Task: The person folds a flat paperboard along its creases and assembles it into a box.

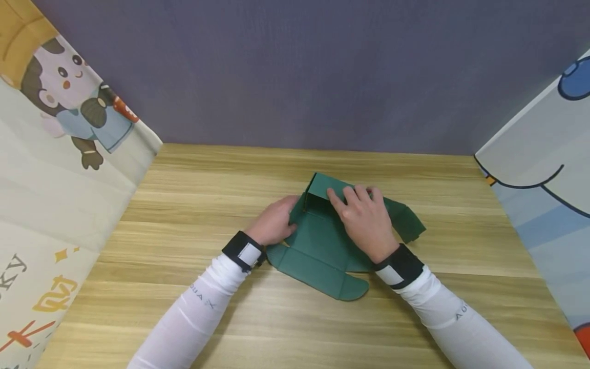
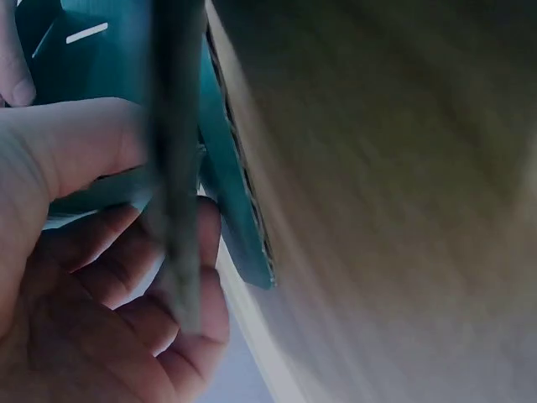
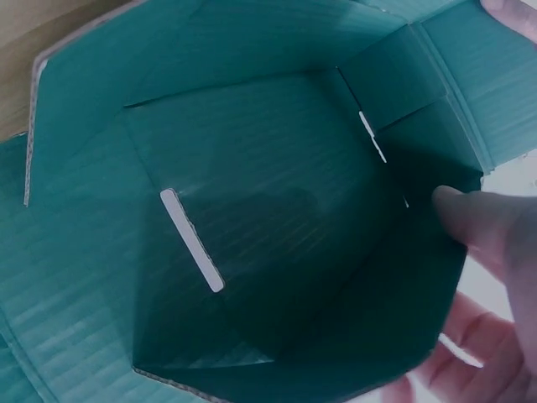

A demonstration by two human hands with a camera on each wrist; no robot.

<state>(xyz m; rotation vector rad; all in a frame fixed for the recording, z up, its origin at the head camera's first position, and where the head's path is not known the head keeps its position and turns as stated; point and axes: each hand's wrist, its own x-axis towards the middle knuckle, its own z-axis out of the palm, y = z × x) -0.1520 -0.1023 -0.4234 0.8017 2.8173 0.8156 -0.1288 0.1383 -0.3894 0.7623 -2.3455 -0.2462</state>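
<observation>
A dark green cardboard box (image 1: 318,236), partly folded, lies on the wooden table with its back wall standing. At its left side wall, my left hand (image 1: 276,220) pinches the cardboard between thumb and fingers; the left wrist view shows the panel edge-on inside that hand (image 2: 84,277). My right hand (image 1: 366,220) grips the back wall, index finger spread along its top. Its thumb (image 3: 457,206) presses the inner face in the right wrist view, the other fingers behind. A pale slot (image 3: 193,239) cuts through one panel.
A front flap (image 1: 313,274) with rounded tabs spreads toward me. To the right, another panel (image 1: 405,220) sticks out. Wood-grain tabletop (image 1: 193,205) surrounds the box. A grey-blue wall (image 1: 322,77) rises behind, with cartoon-printed sheets at left (image 1: 46,205) and right (image 1: 544,154).
</observation>
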